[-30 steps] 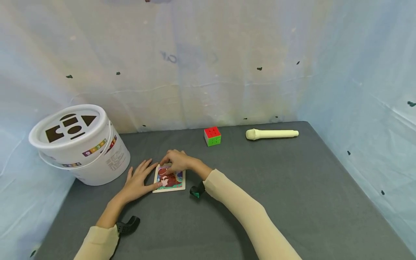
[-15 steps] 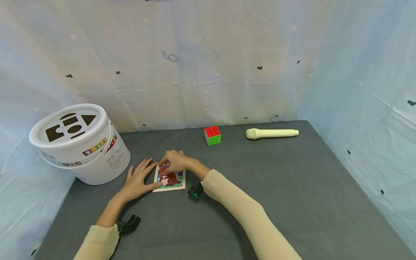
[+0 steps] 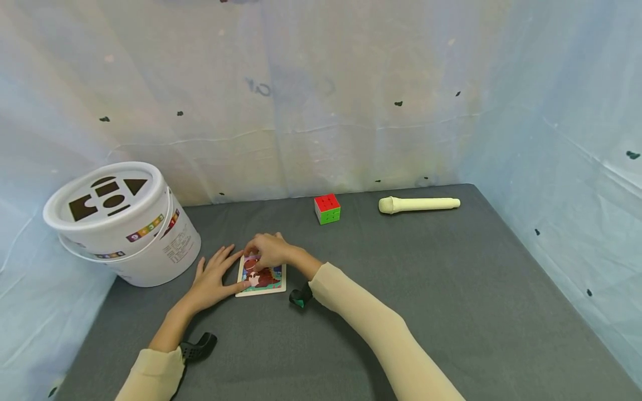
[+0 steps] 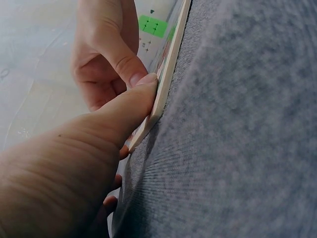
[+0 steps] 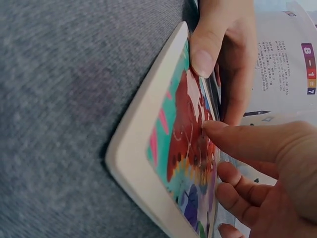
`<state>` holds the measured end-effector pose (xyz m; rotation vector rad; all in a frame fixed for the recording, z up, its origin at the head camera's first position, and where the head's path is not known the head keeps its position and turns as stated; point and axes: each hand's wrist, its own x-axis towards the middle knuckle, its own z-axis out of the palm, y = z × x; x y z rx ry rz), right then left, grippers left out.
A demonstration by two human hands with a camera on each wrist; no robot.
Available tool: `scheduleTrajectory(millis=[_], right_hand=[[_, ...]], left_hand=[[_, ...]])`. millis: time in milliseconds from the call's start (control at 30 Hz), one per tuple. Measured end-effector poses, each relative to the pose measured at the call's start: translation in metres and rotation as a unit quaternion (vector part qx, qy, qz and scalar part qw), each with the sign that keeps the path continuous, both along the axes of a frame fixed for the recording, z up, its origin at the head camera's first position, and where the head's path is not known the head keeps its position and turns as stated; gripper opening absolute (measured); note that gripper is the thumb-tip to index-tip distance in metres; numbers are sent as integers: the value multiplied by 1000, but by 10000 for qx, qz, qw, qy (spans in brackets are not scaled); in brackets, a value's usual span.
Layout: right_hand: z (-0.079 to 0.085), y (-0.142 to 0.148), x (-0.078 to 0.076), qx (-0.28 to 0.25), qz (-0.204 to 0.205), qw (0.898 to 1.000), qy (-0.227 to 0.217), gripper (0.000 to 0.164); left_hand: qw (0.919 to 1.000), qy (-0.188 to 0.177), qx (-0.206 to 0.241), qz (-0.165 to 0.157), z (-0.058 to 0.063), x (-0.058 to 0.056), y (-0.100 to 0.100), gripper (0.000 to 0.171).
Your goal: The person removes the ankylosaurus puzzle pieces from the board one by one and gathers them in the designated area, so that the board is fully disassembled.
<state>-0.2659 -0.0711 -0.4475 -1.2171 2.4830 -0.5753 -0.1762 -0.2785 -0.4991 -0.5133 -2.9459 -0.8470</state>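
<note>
the fingers of the right hand (image 3: 270, 249) bend over the picture board (image 3: 266, 279), thumb apart; whether they pinch anything, i cannot tell. the left hand (image 3: 208, 287), fingers spread, touches its left edge on the counter (image 3: 346, 323). its lower part seems filled in; what remains above is hidden.

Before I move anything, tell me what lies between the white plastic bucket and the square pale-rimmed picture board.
In the head view, the person's left hand lies between the bucket and the board, fingers spread over the gray cloth.
</note>
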Motion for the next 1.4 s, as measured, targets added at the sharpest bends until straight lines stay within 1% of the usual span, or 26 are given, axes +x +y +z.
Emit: scheduleTrajectory(millis=[200, 267, 600, 700, 900, 1167, 1400], right_hand=[[2, 0, 0, -188, 99, 9984, -525, 44], [2, 0, 0, -226, 126, 9978, -606, 45], [4, -3, 2, -130, 28, 9986, -505, 44], [5, -4, 4, -127, 9, 9985, -530, 45], [4, -5, 4, -81, -130, 9981, -597, 48], [3, -6, 5, 14, -234, 9990, -369, 45], [2, -6, 5, -4, -300, 9990, -334, 46]], left_hand=[[10000, -5, -14, 23, -1, -1, 0, 86], [10000, -10, -12, 41, -1, -1, 0, 86], [10000, -40, -27, 87, 2, 0, 1, 85], [10000, 6, 1, 91, 2, 1, 1, 85], [9999, -39, -26, 90, 1, 0, 1, 86], [9999, -63, -28, 73, 0, -1, 1, 87], [9999, -90, -9, 70, 2, -1, 1, 87]])
